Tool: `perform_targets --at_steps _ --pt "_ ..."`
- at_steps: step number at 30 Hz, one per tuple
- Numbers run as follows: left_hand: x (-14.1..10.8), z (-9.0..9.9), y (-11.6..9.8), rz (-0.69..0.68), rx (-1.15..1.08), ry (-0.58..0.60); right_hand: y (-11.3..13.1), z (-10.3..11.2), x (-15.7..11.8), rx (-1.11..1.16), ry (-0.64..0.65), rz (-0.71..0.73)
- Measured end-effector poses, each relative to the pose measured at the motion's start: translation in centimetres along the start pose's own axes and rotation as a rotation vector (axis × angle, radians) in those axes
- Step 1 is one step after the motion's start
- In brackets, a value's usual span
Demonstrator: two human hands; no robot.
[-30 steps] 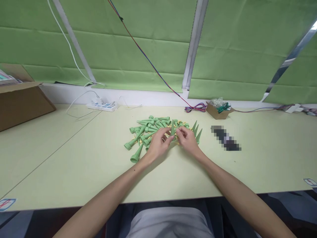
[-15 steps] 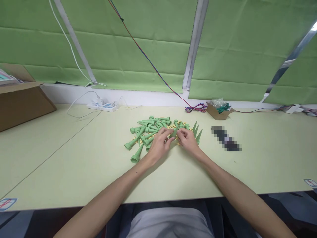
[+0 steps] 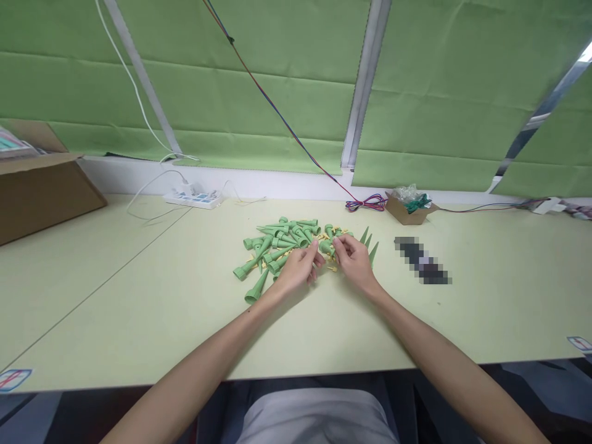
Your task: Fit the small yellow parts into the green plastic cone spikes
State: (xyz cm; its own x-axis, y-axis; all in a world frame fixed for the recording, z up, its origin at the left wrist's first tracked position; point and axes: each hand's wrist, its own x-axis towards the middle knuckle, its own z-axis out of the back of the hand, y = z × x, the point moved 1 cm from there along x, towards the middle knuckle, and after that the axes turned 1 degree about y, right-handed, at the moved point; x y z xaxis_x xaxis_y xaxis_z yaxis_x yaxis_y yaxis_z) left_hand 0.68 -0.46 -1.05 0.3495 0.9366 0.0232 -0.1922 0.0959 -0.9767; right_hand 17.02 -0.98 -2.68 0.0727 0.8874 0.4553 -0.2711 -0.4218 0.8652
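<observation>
In the head view, your left hand has its thumb and fingertips close together; whether anything is pinched there, you cannot tell. Your right hand has thumb and forefinger nearly together, right beside a green cone that sits between your hands. Contact looks likely, but a firm hold can't be confirmed. Any small part in those fingers is hidden.

For good control, support the cone by its wide end, keep your left fingertips lightly opposite, and line parts up before pressing. Tilted pressure could make it slip.

Mind the pile of green cones by your left hand, the yellow pieces just below the cone, and the green spikes beside your right knuckles. The easier room is toward you, over the bench, short of its front edge. Beyond lie the coiled wire and small carton; the blurred dark item is off to the right.
</observation>
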Motion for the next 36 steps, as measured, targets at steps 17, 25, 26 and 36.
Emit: perform_targets --at_steps 17,25,26,36 --pt "-0.1 0.3 0.5 -0.027 -0.01 0.102 -0.3 -0.4 0.0 0.084 0.068 -0.052" --pt "-0.4 0.2 -0.1 -0.252 0.211 -0.032 -0.1 -0.4 0.2 0.217 0.137 -0.145" --pt "-0.3 0.3 0.0 -0.281 0.241 -0.054 0.0 -0.4 0.3 0.216 0.146 -0.148" --pt "0.0 0.6 1.1 -0.461 0.425 -0.099 -0.1 -0.3 0.3 0.26 0.167 -0.205"
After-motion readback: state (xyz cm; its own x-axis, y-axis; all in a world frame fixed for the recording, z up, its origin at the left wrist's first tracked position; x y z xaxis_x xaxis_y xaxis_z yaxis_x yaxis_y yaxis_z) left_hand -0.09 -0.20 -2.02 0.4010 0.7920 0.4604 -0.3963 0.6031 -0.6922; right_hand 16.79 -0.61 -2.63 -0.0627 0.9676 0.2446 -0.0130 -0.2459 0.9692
